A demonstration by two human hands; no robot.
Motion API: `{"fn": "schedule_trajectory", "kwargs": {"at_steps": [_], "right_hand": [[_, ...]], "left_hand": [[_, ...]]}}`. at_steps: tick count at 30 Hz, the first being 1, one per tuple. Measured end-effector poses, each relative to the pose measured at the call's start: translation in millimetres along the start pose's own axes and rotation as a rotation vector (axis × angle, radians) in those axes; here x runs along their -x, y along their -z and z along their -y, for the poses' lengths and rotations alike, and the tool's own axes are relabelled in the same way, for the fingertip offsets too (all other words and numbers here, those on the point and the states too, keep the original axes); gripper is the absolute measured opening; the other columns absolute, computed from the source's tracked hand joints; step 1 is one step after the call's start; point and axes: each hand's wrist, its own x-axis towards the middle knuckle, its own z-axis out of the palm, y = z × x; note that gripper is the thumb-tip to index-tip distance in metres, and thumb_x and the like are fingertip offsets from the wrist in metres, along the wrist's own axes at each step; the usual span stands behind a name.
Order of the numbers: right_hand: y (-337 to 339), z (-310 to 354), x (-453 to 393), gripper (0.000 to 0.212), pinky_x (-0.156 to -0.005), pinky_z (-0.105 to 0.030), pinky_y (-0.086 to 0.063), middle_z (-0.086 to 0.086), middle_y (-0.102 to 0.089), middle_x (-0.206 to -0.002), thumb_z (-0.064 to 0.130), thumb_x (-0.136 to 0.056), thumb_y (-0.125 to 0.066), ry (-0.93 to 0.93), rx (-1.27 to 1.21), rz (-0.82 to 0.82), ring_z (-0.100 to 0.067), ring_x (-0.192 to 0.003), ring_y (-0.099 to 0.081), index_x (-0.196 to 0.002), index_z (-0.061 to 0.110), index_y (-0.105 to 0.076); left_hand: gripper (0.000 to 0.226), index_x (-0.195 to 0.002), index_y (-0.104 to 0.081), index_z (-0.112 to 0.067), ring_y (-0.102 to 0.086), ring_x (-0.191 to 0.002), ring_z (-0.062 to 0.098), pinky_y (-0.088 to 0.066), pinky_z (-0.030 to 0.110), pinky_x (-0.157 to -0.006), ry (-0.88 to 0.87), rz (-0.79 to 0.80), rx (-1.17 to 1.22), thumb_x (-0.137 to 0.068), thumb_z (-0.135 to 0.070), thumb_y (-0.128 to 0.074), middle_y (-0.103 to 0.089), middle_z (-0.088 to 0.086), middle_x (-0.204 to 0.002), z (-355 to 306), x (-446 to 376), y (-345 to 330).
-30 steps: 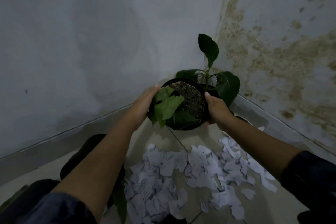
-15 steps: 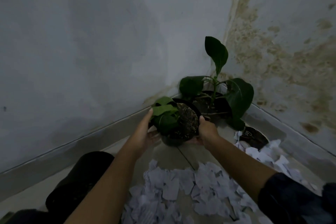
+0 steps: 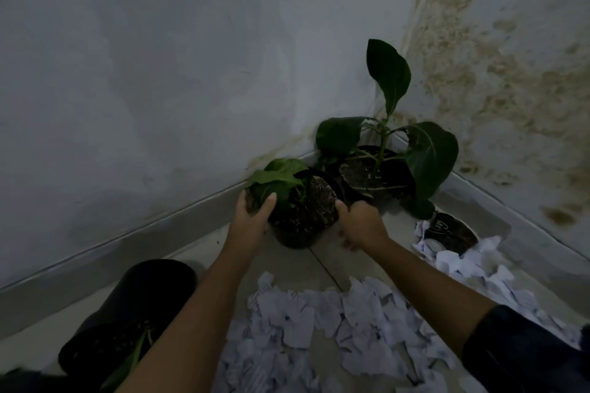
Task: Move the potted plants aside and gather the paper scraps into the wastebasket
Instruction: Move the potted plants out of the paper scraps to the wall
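Observation:
A small potted plant in a black pot, with light green leaves, sits low at the floor near the wall corner, tilted a little toward me. My left hand grips its left side, thumb over the rim by the leaves. My right hand holds its right side, thumb at the rim and fingers curled below. A larger potted plant with broad dark leaves stands in the corner just behind. White paper scraps cover the floor tiles in front of me. I see no wastebasket.
Another black pot with soil and a leaf stands at the lower left by the wall skirting. A dark round object lies among scraps at the right wall. Two stained walls close off the corner.
Both hands have carried the small pot forward and down, from chest height to the floor beside the larger plant in the corner.

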Motion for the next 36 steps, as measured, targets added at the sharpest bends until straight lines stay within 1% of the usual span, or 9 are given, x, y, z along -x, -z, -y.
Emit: {"fn": "schedule_trajectory", "kwargs": {"at_steps": [3, 6, 10, 14, 18, 26, 29, 32, 36], "right_hand": [[5, 16, 4, 0.024, -0.068, -0.032, -0.038, -0.02, -0.052, -0.106, 0.024, -0.094, -0.049, 0.415, 0.366, -0.362, -0.035, -0.095, -0.054, -0.101, 0.002, -0.055], [3, 33, 1, 0.019, -0.083, -0.04, -0.038, -0.016, -0.048, -0.109, 0.013, -0.083, -0.054, 0.597, 0.43, -0.477, -0.035, -0.101, -0.048, -0.101, 0.007, -0.052], [-3, 44, -6, 0.049, -0.115, -0.046, -0.012, -0.011, -0.03, -0.147, 0.008, -0.083, -0.05, 0.675, 0.444, -0.182, -0.032, -0.14, -0.02, -0.132, 0.015, -0.043], [-8, 41, -12, 0.067, -0.117, -0.051, 0.005, -0.003, -0.003, -0.159, 0.008, -0.085, -0.05, 0.611, 0.557, 0.048, -0.028, -0.145, 0.007, -0.146, 0.02, -0.026], [-2, 39, -13, 0.069, -0.117, -0.049, 0.001, -0.003, -0.008, -0.158, 0.004, -0.087, -0.047, 0.53, 0.439, 0.049, -0.026, -0.145, -0.003, -0.148, 0.01, -0.017], [3, 20, -11, 0.043, -0.094, -0.042, -0.043, -0.019, -0.048, -0.132, 0.007, -0.09, -0.044, 0.121, -0.129, -0.111, -0.036, -0.114, -0.051, -0.133, 0.003, -0.046], [2, 13, -8, 0.04, -0.089, -0.038, -0.042, -0.021, -0.052, -0.128, 0.007, -0.091, -0.046, 0.127, -0.132, -0.111, -0.037, -0.112, -0.052, -0.13, 0.0, -0.048], [-9, 6, -1, 0.038, -0.084, -0.03, -0.039, -0.018, -0.046, -0.134, 0.007, -0.091, -0.046, 0.186, -0.128, -0.112, -0.035, -0.113, -0.05, -0.128, -0.002, -0.048], [-21, 1, 5, 0.05, -0.091, -0.031, -0.038, -0.017, -0.043, -0.134, 0.004, -0.088, -0.048, 0.164, -0.225, -0.069, -0.034, -0.117, -0.046, -0.137, 0.003, -0.038]], "left_hand": [[0.088, -0.149, -0.008, -0.031, -0.032, -0.135, 0.016, -0.035, 0.043, -0.109, -0.166, 0.002, -0.09, -0.083, -0.032, -0.067, -0.027, -0.008, -0.149, -7, 3, -3], [0.102, -0.148, 0.001, -0.032, -0.025, -0.14, 0.016, -0.033, 0.041, -0.111, -0.223, -0.012, -0.141, -0.077, -0.032, -0.072, -0.018, -0.003, -0.156, -7, 1, -6], [0.092, -0.15, 0.001, -0.021, -0.03, -0.134, 0.012, -0.034, 0.029, -0.105, -0.236, 0.013, -0.19, -0.086, -0.013, -0.065, -0.025, 0.002, -0.151, -3, 1, -10], [0.068, -0.15, -0.006, -0.015, -0.036, -0.129, 0.012, -0.034, 0.027, -0.105, -0.248, 0.001, -0.237, -0.096, -0.006, -0.046, -0.033, 0.002, -0.146, 4, 0, -4], [0.06, -0.149, -0.015, -0.015, -0.043, -0.128, 0.019, -0.038, 0.031, -0.104, -0.243, -0.049, -0.214, -0.097, 0.001, -0.039, -0.042, 0.005, -0.14, 6, 0, 3], [0.041, -0.129, -0.053, -0.007, -0.055, -0.112, 0.035, -0.046, 0.039, -0.093, -0.287, -0.137, -0.327, -0.091, 0.006, -0.041, -0.055, 0.017, -0.127, 2, 0, 5], [0.047, -0.138, -0.045, -0.011, -0.044, -0.127, 0.032, -0.04, 0.038, -0.105, -0.241, -0.068, -0.371, -0.093, 0.004, -0.039, -0.045, 0.013, -0.142, 1, 2, 3], [0.053, -0.145, -0.031, -0.018, -0.029, -0.139, 0.023, -0.033, 0.014, -0.095, -0.194, -0.017, -0.407, -0.096, -0.001, -0.038, -0.023, 0.009, -0.154, 3, 5, 2], [0.062, -0.147, -0.016, -0.036, -0.052, -0.114, 0.03, -0.045, 0.035, -0.095, -0.02, 0.013, -0.341, -0.096, -0.015, -0.044, -0.043, 0.008, -0.141, 7, 7, 0]]}}
